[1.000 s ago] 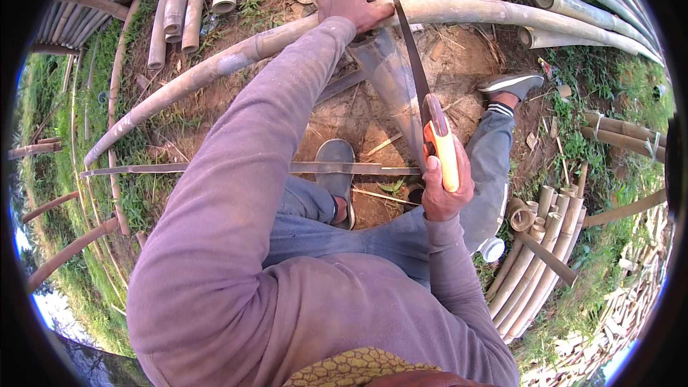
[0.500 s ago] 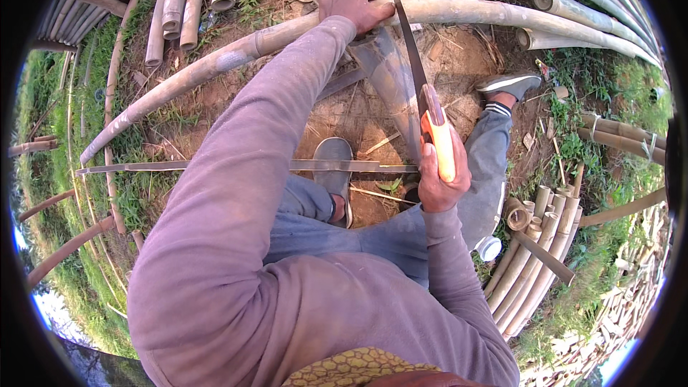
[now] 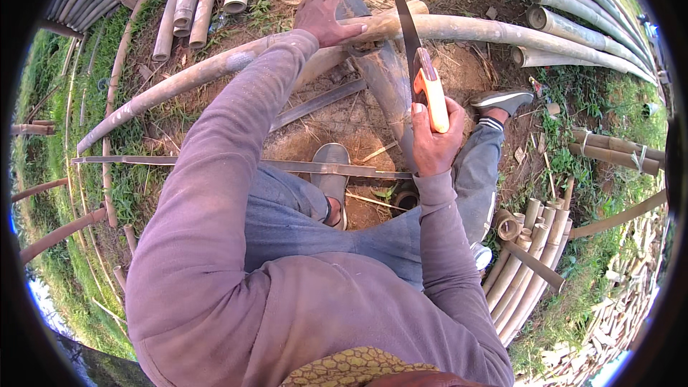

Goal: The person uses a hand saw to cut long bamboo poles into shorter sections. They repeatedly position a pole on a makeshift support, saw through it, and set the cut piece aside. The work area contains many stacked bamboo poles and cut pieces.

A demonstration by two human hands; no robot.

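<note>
Left hand (image 3: 326, 21): fingers spread wide, thumb stretched apart from them along the bamboo pole (image 3: 487, 29).
Right hand (image 3: 437, 147): fingers wrapped round the orange handle (image 3: 435, 104) of the saw (image 3: 409, 32).
Blade: crosses the pole just beyond the right edge of the thick grey support (image 3: 383, 82) — contact cannot be told.
Pole: lies across the support's upper part, overhanging both side edges.

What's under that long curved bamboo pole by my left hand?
A thick grey log crosses under the pole, with a bamboo piece and bare ground beside it. The pole hides the crossing itself.
</note>
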